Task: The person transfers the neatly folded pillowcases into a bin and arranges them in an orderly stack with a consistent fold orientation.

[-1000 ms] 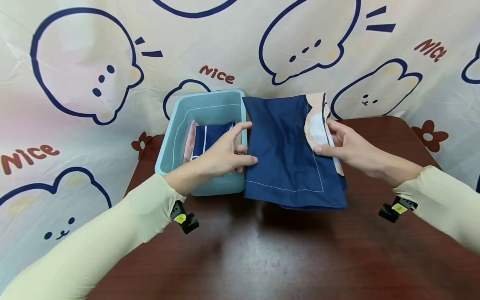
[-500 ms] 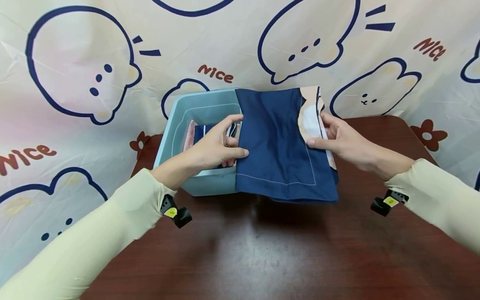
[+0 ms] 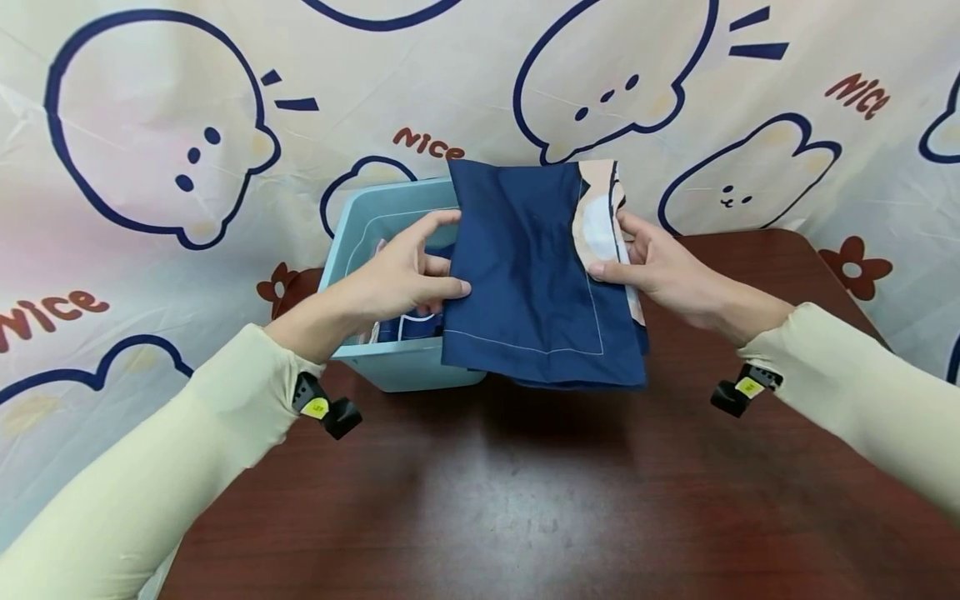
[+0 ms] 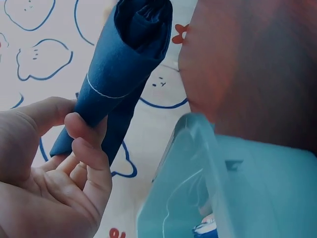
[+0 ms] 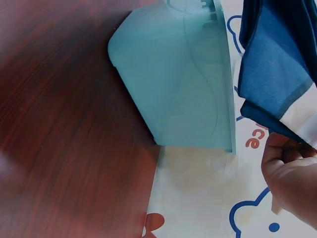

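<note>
Both hands hold a folded navy cloth in the air, its right edge showing a beige and white print. My left hand pinches its left edge; the left wrist view shows thumb and fingers around the navy fold. My right hand grips the printed right edge, thumb in front. Beneath and behind the cloth's left part stands a light-blue plastic bin on the table. Inside the bin, navy fabric with a white line shows; the rest is hidden by the left hand and the cloth.
The dark red-brown table extends in front of the bin and to the right. Behind it hangs a pale curtain with cartoon animal outlines. A black wrist camera sits at the left cuff, another camera at the right.
Both hands have carried the folded cloth left and slightly up, from beside the bin to partly over it. The cloth now covers the bin's right side.
</note>
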The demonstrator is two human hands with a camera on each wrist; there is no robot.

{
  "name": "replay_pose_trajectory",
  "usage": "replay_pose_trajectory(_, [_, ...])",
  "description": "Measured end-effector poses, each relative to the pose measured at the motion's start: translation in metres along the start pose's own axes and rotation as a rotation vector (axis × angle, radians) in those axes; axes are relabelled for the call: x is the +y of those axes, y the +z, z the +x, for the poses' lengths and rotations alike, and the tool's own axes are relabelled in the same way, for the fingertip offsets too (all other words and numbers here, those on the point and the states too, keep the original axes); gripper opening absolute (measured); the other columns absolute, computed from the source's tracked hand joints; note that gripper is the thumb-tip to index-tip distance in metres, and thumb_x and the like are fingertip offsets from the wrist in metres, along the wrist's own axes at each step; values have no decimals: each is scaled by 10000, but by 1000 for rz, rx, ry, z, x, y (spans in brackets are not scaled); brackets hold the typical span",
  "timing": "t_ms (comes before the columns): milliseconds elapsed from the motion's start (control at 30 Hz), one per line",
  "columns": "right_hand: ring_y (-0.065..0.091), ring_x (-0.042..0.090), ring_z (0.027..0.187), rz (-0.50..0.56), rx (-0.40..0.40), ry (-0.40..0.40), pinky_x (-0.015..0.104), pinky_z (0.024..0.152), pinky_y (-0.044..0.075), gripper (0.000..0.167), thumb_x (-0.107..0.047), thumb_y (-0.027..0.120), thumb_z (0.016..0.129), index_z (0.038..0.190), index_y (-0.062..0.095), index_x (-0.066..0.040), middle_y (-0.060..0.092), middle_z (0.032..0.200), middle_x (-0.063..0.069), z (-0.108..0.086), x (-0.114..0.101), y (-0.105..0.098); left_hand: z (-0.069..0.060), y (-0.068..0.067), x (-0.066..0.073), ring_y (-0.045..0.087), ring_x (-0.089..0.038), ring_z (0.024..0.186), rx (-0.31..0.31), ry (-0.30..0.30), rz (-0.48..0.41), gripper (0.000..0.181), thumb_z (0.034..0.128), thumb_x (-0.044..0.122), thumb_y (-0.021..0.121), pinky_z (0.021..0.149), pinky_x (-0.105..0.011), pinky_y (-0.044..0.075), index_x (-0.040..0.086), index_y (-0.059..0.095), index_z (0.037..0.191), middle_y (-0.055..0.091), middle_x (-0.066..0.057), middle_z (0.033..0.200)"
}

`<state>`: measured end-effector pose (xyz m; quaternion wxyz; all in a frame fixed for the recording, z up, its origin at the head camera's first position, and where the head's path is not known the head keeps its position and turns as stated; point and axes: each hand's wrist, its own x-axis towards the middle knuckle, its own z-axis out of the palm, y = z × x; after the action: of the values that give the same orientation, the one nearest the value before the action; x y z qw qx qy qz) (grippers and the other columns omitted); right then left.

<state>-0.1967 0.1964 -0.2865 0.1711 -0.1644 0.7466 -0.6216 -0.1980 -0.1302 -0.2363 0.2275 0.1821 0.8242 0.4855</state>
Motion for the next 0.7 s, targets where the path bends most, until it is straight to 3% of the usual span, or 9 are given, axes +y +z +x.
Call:
replay_pose_trajectory(133, [644,97,1117,25,-12,-3,208,906,562,718,-93,590,1014,1591,166,-145,560,1386,114,8,-1,5,-2,-7,-1,547,-178,601,9,-17,-2,816,966,54,649,623,-302,486,247,166,1594,712,-53,841])
replay_pose_trajectory(333, [687,109,1045,59,-28,0,236,870,582,663,-96,593,1012,1551,209,-137,639,1267,81,20,-2,15,-5,-20,1,547,-192,606,6,-41,52,816,965,69,655,636,-329,488,238,163,1594,638,-24,713])
replay_pose_trajectory(500, [675,103,1038,54,-24,-8,222,865,571,615,-90,588,1012,1522,246,-133,637,1264,86,28,-3,21,-6,-31,2,526,-179,575,-11,-55,47,825,965,61,649,592,-307,473,252,153,1597,612,-11,693])
replay_pose_trajectory(700, [662,93,1062,49,-18,7,199,883,559,676,-96,588,1014,1563,195,-143,595,1352,127,37,-7,27,-6,-44,-3,538,-154,588,-19,-73,43,836,966,48,642,598,-291,477,257,136,1598,603,5,680])
